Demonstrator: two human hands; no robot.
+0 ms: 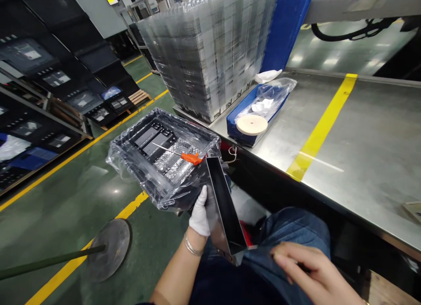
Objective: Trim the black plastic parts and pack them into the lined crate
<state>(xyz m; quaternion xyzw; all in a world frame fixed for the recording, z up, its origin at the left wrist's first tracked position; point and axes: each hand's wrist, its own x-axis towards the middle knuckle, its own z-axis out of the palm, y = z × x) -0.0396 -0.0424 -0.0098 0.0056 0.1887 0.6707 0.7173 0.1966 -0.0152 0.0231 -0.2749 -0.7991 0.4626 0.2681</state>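
Left hand point(200, 213), white-gloved, forearm angled up from below, fingers clamped around a dark metal panel point(225, 204) held on edge over the lap, just beside a plastic-wrapped tray point(138, 164); right hand point(311, 270), bare, palm down on the denim thigh, fingers loosely spread, gripping nothing.

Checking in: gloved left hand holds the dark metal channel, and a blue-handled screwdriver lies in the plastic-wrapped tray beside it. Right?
Not quite. The head view shows the screwdriver has an orange handle, not blue. The rest holds: the gloved left hand holds the dark metal channel, with the plastic-wrapped tray beside it.
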